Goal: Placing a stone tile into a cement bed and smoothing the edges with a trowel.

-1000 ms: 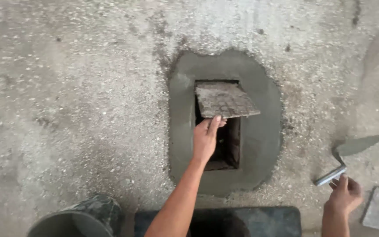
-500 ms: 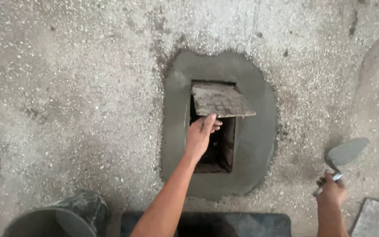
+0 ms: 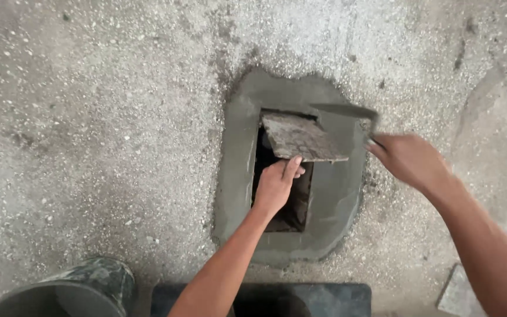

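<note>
Here, head view, single entry.

Item: rough flat slab (image 3: 301, 139), grey-brown, held tilted over the upper part of a dark rectangular opening (image 3: 283, 194) in the floor. Its near edge rests on the fingers of the left hand (image 3: 277, 185), which reaches up from inside the opening with the fingers curled under and against that edge.

Item: trowel (image 3: 347, 111), blade lying across the wet mortar just beyond the slab's far corner. The right hand (image 3: 409, 159) is closed around its handle; the handle itself is mostly hidden by blur.

Item: collar of smooth wet mortar (image 3: 239, 158) ringing the opening, set in a coarse concrete floor (image 3: 89, 129).

Item: dark bucket (image 3: 71, 287), lower left, rim partly out of frame. A dark mat (image 3: 324, 296) lies along the bottom edge, and a pale flat piece (image 3: 459, 296) sits at lower right.

Risks, judged:
- The slab is propped on fingertips only; a slip would drop it into the opening or pinch the fingers against the rim.
- Dragging the slab's edge across the collar would gouge the fresh surface.
- The trowel blade, close to the slab's corner, could knock it askew.
- The left forearm crosses the near band of mortar and could smear it.
</note>
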